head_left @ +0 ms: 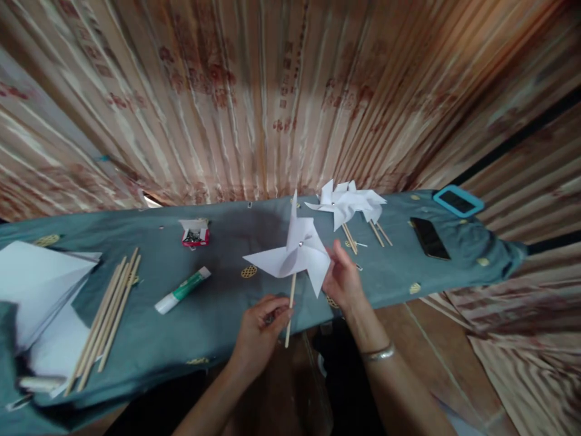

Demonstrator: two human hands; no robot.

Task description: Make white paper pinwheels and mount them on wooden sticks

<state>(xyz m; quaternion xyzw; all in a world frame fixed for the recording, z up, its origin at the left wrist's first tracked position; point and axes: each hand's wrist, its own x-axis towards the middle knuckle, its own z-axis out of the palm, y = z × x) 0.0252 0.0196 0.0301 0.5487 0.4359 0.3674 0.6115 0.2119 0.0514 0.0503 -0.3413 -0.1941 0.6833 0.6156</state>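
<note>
In the middle of the view, a white paper pinwheel (297, 254) stands upright on a thin wooden stick, a shiny pin at its centre. My left hand (261, 327) is closed around that stick below the blades. At the pinwheel's right side, my right hand (344, 278) has its thumb up and fingers partly behind a blade; whether it touches the paper I cannot tell. A silvery bracelet circles the right wrist. Beyond, several finished white pinwheels (347, 203) lie together with their sticks pointing toward me.
On the blue-green cloth (218, 339) lie wooden sticks (106, 321), white paper sheets (40, 290), a green-and-white glue stick (184, 290) and an open red box (195, 235) of small metal pins. A dark phone (430, 238) and a blue-framed device (458, 201) lie at right. Curtains hang behind.
</note>
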